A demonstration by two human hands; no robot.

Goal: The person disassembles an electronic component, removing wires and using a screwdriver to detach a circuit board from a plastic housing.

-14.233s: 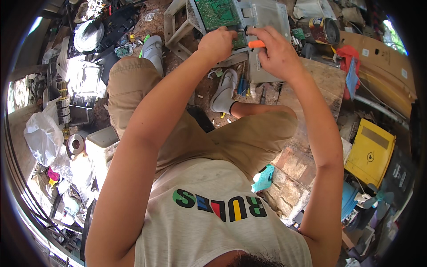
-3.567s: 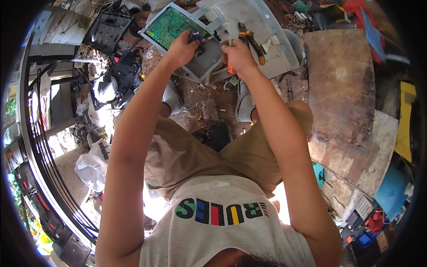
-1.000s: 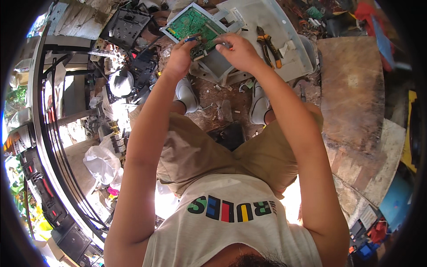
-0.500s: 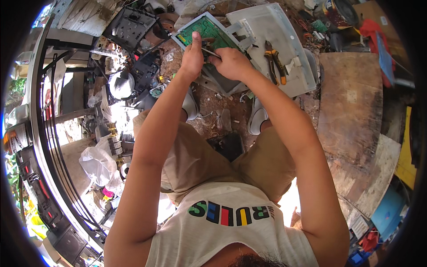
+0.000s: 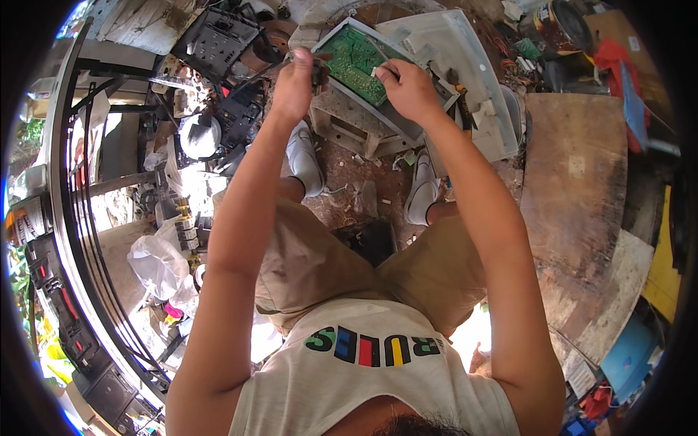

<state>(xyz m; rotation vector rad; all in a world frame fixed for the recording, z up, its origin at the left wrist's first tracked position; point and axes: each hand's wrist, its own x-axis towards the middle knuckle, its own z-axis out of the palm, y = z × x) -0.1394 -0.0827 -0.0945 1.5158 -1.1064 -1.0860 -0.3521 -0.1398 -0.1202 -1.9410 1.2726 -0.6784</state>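
A green circuit board (image 5: 356,69) lies in a shallow pale metal frame (image 5: 396,125), tilted across a low worn stand (image 5: 349,131) before my feet. My right hand (image 5: 411,89) is closed over the board's right part, gripping what looks like a screwdriver (image 5: 379,51); its thin shaft points up and left, and the palm hides its handle. Beside the frame's left edge is my left hand (image 5: 294,86), thumb up and fingers curled in shadow around something dark that I cannot make out. Pliers with yellow-and-black handles (image 5: 465,120) lie right of the frame, partly hidden.
A translucent plastic panel (image 5: 483,83) lies under the pliers. Wooden boards (image 5: 574,167) cover the right side. Black plastic housings (image 5: 214,42) and loose electronic scrap crowd the left. A metal rack frame (image 5: 62,174) stands farther left, and a plastic bag (image 5: 160,265) hangs low beside it.
My left hand has moved left, off the board to its edge. My right hand has shifted right with the screwdriver, whose shaft now points upward. The framed board has shifted right, partly covering the pliers.
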